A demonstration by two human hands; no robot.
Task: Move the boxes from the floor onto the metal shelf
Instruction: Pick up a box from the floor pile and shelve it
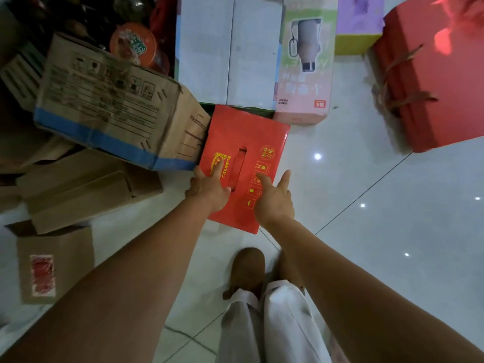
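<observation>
A small red box (243, 142) with yellow print and a red carry handle (237, 169) stands on the white tiled floor in front of my feet. My left hand (209, 188) lies on its top at the near left edge, fingers stretched forward beside the handle. My right hand (273, 197) hovers over or touches the top just right of the handle, fingers extended. Neither hand grips the handle. No metal shelf is in view.
A worn brown carton (110, 108) with a blue stripe leans against the red box's left side, above flattened brown cartons (86, 187). Behind stand a white box (230, 48), a pink bottle box (303, 64), a purple-yellow box (358, 22) and a large red box (445, 82). Tiles lie right.
</observation>
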